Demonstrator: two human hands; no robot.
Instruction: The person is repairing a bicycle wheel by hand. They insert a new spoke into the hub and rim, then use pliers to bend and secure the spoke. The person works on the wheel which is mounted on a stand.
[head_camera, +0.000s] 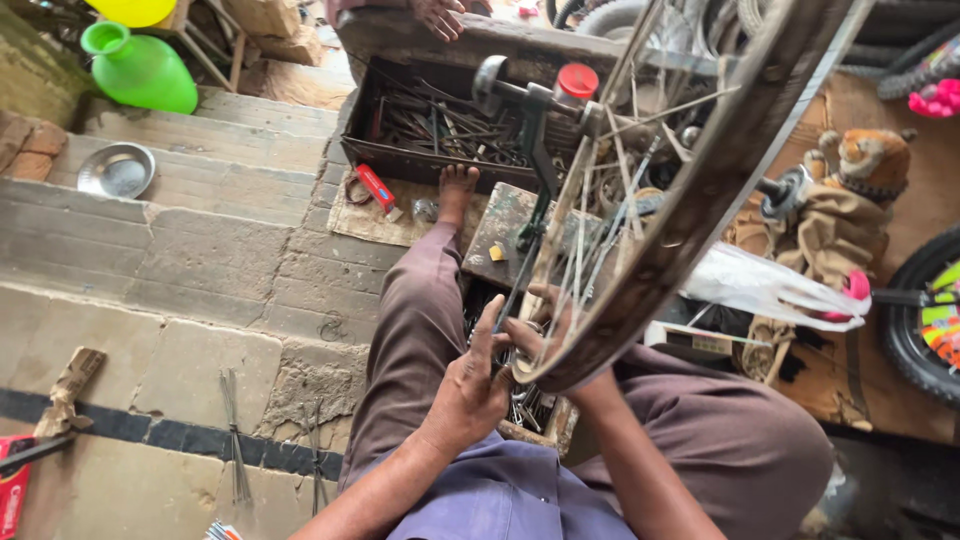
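Both hands meet at the near edge of a bicycle wheel rim (690, 200) held up over the lap: the left hand (475, 385) grips the rim's lower end with fingers curled on it, the right hand (545, 325) closes around the rim and spokes (590, 215) just beside it. The rim slants up to the right, above an open tray of tools (440, 125). A steel bowl (117, 171) and green jug (140, 70) sit on the steps, well apart.

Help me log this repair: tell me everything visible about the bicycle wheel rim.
The wheel rim is bare metal, dull and rust-stained, without a tyre. Thin spokes fan loosely inside it, some unattached. It stands tilted, running from the lap up to the top right. The left hand and right hand grip its lower end.
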